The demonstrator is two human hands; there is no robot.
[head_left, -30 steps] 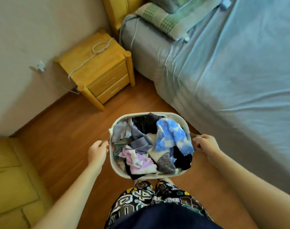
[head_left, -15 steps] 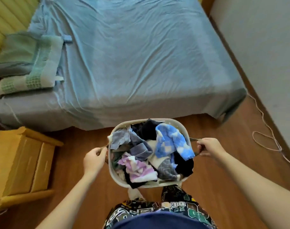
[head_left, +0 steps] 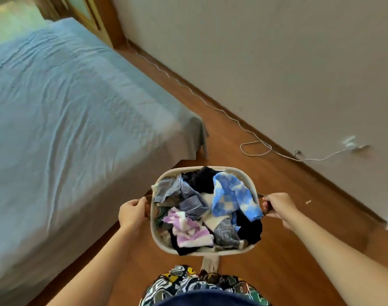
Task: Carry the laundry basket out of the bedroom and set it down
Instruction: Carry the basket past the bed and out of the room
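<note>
I hold a cream laundry basket (head_left: 154,230) in front of my waist, above the wooden floor. It is heaped with clothes: a blue-and-white checked piece (head_left: 233,197), a purple-and-white piece (head_left: 188,230), grey and black items. My left hand (head_left: 132,212) grips the dark handle on the basket's left side. On the opposite side my right hand (head_left: 277,205) is closed around the other handle. Both arms reach in from the bottom of the view.
A bed with a pale blue sheet (head_left: 67,120) fills the left, its corner close to the basket. A white cable (head_left: 255,149) runs along the wall base on the right to a plug (head_left: 352,143). Wooden floor (head_left: 288,250) runs between bed and wall. A wooden door frame (head_left: 100,21) stands at the far end.
The view has swung right: the nightstand and pillows have left the frame, and the wall, cable and door frame now show. Both hands keep their hold on the basket.
</note>
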